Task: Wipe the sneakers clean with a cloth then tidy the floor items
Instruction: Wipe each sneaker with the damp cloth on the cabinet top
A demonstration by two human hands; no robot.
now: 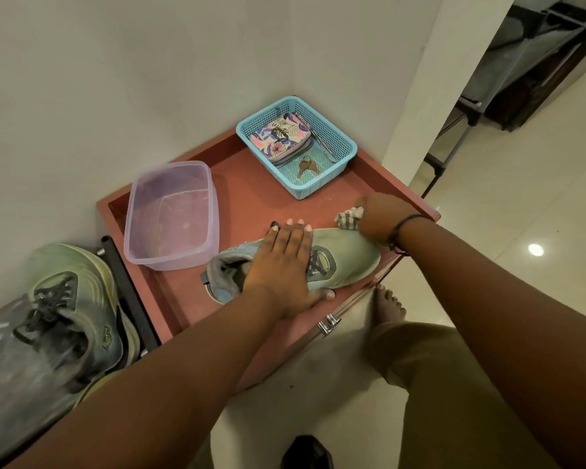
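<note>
A pale green sneaker point(349, 262) lies on its side on the red-brown cabinet top point(251, 184), toe pointing right. My left hand point(285, 262) presses down over its laces and grips it, thumb at the near edge. My right hand point(383, 214) is closed on a small striped cloth point(349, 220) held against the sneaker's toe end. The second green sneaker point(65, 309) rests on a dark rack at the lower left, laces up.
A clear plastic tub point(170, 214) holding water stands left of the sneaker. A blue mesh basket point(339, 143) with a floral wallet point(279, 137) and keys point(307, 165) sits in the back corner. White walls close the left and back. My bare foot point(388, 302) stands on the tiled floor.
</note>
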